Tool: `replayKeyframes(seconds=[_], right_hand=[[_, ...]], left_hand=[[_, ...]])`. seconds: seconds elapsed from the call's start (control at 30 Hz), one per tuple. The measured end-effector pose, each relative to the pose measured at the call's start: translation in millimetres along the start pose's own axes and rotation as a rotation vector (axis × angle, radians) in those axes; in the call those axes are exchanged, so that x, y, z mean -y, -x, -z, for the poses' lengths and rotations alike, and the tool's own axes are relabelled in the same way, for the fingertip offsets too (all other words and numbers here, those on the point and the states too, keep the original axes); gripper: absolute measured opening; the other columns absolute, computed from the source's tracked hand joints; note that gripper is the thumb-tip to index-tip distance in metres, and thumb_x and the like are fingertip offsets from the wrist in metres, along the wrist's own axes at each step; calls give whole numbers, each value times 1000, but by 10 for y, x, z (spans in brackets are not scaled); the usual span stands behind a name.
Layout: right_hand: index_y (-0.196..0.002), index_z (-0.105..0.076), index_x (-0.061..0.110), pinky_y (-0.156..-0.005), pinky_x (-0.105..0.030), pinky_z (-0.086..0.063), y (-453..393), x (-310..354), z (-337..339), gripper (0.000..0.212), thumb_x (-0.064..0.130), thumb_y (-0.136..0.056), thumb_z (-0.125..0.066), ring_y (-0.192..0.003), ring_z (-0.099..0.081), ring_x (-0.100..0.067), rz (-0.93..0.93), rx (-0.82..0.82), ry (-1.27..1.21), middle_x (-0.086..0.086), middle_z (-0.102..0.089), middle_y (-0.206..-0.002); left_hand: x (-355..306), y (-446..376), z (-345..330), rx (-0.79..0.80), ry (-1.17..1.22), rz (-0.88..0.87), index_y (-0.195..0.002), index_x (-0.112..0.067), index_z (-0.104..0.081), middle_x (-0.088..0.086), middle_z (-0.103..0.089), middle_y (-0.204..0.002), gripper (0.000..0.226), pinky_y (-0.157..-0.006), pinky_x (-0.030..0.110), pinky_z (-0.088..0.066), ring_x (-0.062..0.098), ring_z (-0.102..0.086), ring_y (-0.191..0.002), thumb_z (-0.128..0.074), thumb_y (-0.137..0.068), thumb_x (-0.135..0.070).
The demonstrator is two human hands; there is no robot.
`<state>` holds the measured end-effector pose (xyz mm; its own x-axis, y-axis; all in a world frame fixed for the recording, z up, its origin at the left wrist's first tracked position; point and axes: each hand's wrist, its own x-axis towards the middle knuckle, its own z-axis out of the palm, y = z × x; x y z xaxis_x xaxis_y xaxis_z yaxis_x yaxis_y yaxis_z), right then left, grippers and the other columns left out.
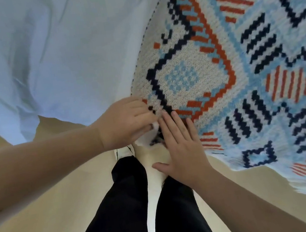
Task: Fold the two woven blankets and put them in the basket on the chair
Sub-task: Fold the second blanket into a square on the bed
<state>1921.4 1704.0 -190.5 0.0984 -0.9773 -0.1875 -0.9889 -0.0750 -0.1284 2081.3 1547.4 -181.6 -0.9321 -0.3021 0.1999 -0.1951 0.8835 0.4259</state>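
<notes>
While two hands (150, 129) meet, one woven blanket (239, 65) shows.

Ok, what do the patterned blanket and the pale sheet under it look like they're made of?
The blanket looks like chunky knitted or woven yarn, matte: single stitches show, and the orange, navy and blue pattern is blocky. The sheet looks like thin smooth woven cloth, perhaps cotton, with soft creases and no visible texture. The exact fibre can't be told for either.

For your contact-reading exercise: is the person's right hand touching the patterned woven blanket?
Touching. The head view shows the right hand with straight fingers lying flat on the woven blanket near its corner, no gap visible.
</notes>
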Motion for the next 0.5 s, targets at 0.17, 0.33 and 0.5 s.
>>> replayKeyframes(seconds=[0.17,0.33,0.5], right_hand=[[-155,-11,6,-116,-54,-24,215,38,111,116,60,-73,-74,-149,-19,-35,-155,-211,-192,-16,-21,-161],[-157,-9,17,-112,-58,-28,224,-31,290,75,22,-94,-49,-146,-20,-44,-119,-422,-105,-16,-13,-162],[-157,9,15,-113,-57,-23,-52,-533,519,119,10,-71,-73,-148,-13,-36,-97,-261,-54,-10,4,-165]], left_hand=[[-478,-173,396,-162,425,739,-93,-27,-51,-7,-62,-79,8,-65,18,-42,9,-57,-73,-44,-94,-32],[-653,-623,693,-217,643,1126,-79,-15,-51,3,-51,-70,24,-49,12,-32,2,-38,-48,-47,-103,-16],[-678,-973,868,-236,698,1192,-77,-10,-54,5,-57,-76,25,-57,7,-39,3,-50,-60,-52,-101,-16]])
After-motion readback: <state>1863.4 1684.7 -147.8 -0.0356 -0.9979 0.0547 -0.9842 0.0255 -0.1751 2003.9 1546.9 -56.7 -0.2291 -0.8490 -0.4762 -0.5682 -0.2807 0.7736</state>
